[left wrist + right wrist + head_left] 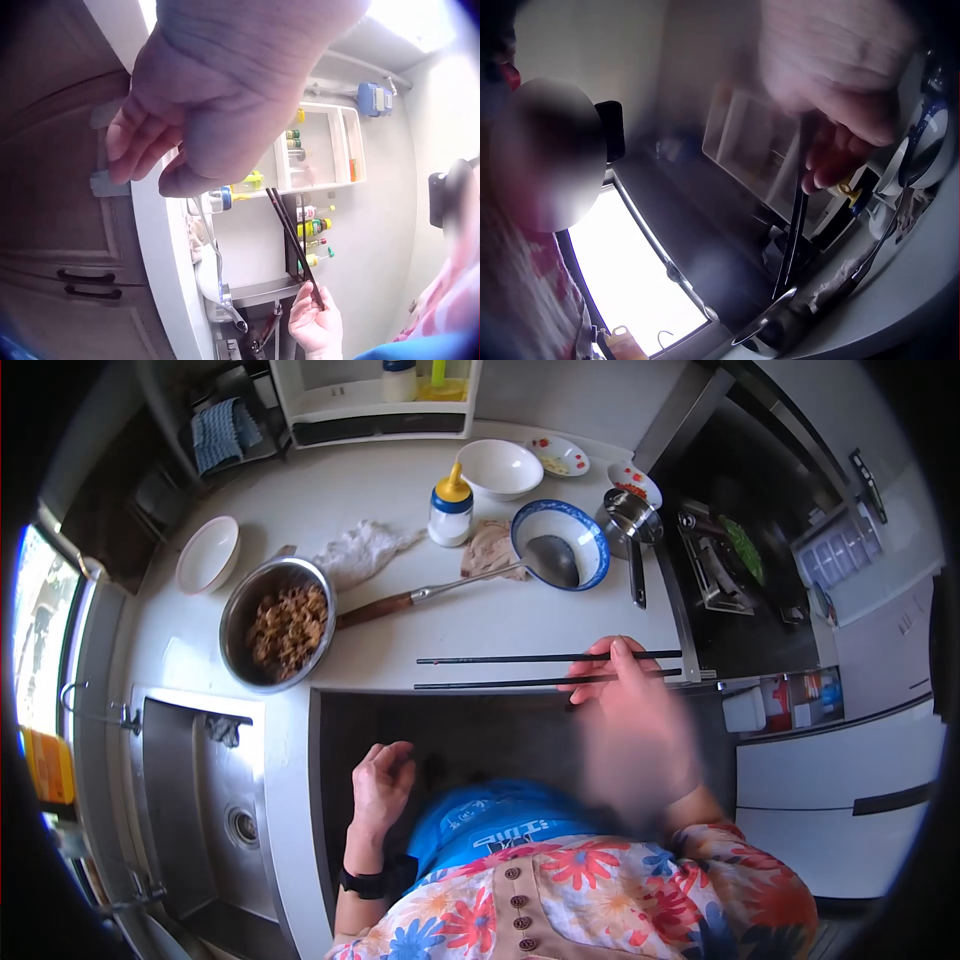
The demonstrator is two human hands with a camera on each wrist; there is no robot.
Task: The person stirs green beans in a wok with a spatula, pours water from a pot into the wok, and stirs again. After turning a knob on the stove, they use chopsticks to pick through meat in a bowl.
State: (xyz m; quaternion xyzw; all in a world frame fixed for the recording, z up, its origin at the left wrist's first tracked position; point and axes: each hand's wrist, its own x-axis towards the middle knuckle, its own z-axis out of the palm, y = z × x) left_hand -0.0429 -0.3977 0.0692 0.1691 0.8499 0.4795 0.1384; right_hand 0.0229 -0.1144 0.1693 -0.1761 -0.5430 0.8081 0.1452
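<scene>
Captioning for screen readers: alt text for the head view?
A person's right hand holds two long black chopsticks near the front edge of a white counter; the left hand looks empty. On the counter sit a round steel bowl of brown chunky food and a blue-rimmed white bowl with a wooden-handled metal ladle in it.

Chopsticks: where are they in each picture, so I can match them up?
Head: chopsticks, level, just right of centre.
Left wrist: chopsticks, slanting, lower right of centre.
Right wrist: chopsticks, right of centre, pointing down.
Landmark in all three: the right hand holding them.
</scene>
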